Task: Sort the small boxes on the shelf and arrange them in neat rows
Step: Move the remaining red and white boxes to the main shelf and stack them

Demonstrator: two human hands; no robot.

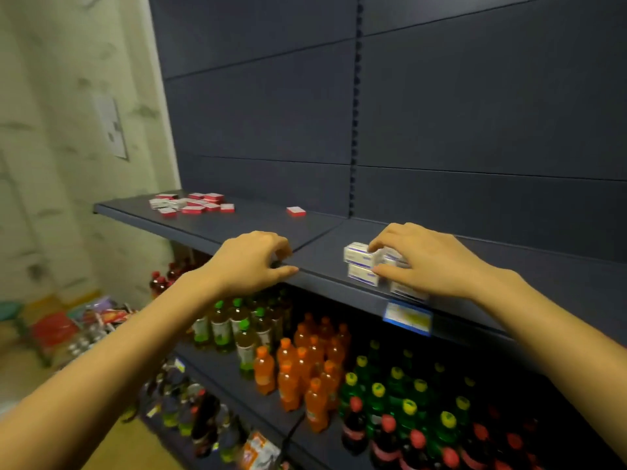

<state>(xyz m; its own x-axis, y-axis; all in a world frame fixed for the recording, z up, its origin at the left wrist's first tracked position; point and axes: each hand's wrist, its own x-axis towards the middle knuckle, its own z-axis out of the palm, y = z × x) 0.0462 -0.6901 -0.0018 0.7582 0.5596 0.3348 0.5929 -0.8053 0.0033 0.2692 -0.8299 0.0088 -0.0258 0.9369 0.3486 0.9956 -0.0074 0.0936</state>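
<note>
White-purple boxes (360,262) under right hand (425,262).
Gripping that stack with curled right fingers; resting left hand (251,262), loosely curled, empty, on shelf (315,252) lip; noting red boxes (193,203) beyond it.

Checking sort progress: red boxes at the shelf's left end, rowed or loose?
Loose: the red boxes lie jumbled at mixed angles on the shelf; a lone red box sits apart.

The dark blue shelf (237,225) bears a loose heap of red-and-white boxes (191,204) far left, a lone red-and-white box (296,211) apart, and white-and-purple boxes (359,256) clustered near its front edge.
</note>
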